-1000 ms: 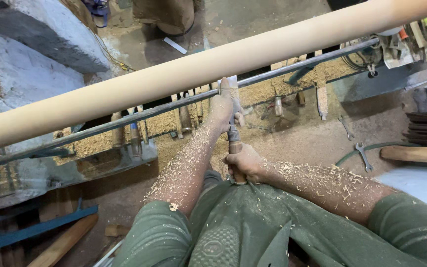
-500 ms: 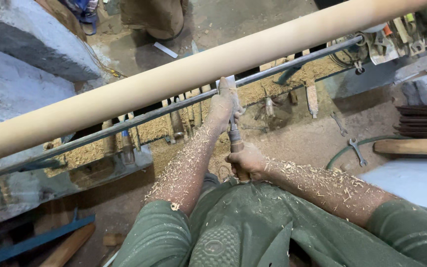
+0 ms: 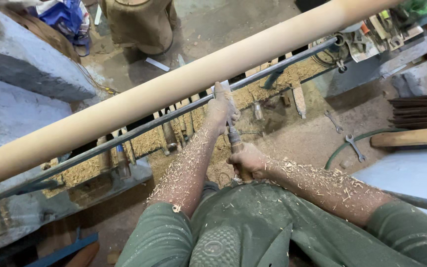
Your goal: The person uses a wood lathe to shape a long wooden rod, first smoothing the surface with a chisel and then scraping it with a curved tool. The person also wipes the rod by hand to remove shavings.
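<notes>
Chisel (image 3: 232, 132) gripped by both: left hand (image 3: 220, 110) clenched near blade against pale wooden pole (image 3: 174, 89), right hand (image 3: 245, 162) clenched round handle; blue bag (image 3: 65, 17) top left.

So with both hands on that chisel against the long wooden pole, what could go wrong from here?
The left hand grips the chisel close to the wooden pole, so a catch could pull the fingers against it. The right hand holds the handle near the body, so a kick might drive it backward. Shavings coating both forearms may loosen the grip.
</notes>
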